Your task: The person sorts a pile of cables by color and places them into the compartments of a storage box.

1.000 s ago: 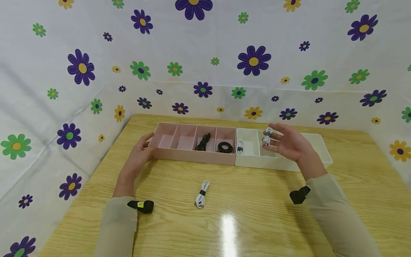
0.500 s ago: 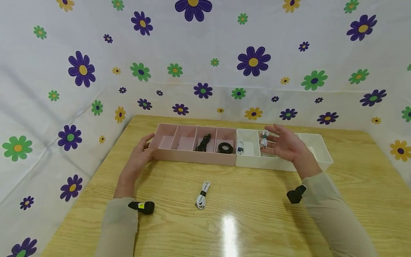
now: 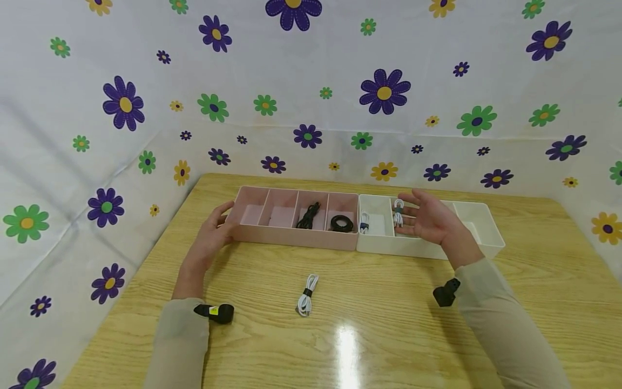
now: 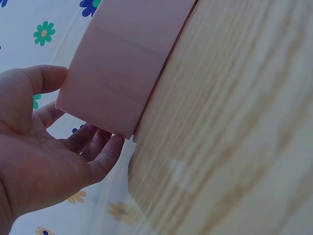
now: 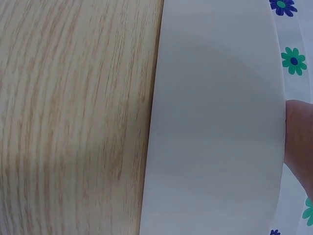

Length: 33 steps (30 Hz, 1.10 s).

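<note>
My left hand (image 3: 214, 232) holds the left end of a pink divided storage box (image 3: 291, 236). In the left wrist view its thumb touches the rim and its fingers curl along the end wall. My right hand (image 3: 432, 217) is over a white divided storage box (image 3: 403, 246), with a bundled white cable (image 3: 398, 212) at its fingertips, over the second compartment from the left. The right wrist view shows just the white box's wall (image 5: 217, 122) and part of a finger (image 5: 299, 142). Another white cable (image 3: 307, 295) with a dark tie lies on the table in front.
The boxes stand end to end. A black cable bundle (image 3: 308, 216) and a coiled black cable (image 3: 342, 223) lie in the pink box's two right compartments. A white cable with a dark blue tie (image 3: 364, 222) is in the white box's leftmost compartment. Flowered cloth (image 3: 330, 54) hangs behind.
My right hand has moved slightly left and down with the white cable, into the second compartment's area. My left hand stays on the pink box.
</note>
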### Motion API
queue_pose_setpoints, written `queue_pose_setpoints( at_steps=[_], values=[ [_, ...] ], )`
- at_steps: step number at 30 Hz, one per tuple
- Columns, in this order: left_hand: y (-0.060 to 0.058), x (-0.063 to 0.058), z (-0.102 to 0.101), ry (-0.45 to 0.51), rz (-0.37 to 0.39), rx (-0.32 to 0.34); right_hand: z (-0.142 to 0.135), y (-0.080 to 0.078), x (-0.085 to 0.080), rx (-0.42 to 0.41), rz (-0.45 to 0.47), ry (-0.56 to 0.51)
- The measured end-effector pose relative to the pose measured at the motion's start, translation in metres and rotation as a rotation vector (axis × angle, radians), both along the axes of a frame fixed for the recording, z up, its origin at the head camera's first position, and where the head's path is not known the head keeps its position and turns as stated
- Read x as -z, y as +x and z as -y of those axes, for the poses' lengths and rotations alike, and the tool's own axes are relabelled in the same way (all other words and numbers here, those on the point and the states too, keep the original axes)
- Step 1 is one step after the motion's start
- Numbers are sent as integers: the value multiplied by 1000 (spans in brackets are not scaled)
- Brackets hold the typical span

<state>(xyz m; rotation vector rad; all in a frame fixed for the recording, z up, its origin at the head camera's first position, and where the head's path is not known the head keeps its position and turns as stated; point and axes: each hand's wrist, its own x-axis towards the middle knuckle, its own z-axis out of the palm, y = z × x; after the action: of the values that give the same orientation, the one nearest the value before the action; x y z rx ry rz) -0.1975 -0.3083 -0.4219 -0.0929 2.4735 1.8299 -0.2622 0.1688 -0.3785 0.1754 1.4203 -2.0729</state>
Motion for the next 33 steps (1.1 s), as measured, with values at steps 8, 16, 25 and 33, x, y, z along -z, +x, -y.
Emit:
queue_pose_setpoints(
  at_steps=[8,16,25,33],
  values=[
    [-3,-1,2,16,4,0,4,-3,1,-9,-20,20],
    [-3,-1,2,14,7,-2,5,0,2,-19,-8,11],
    [-1,-1,1,1,3,-9,6,-3,7,-26,0,24],
    [0,0,2,3,-4,-7,10,-3,6,-17,14,63]
  ],
)
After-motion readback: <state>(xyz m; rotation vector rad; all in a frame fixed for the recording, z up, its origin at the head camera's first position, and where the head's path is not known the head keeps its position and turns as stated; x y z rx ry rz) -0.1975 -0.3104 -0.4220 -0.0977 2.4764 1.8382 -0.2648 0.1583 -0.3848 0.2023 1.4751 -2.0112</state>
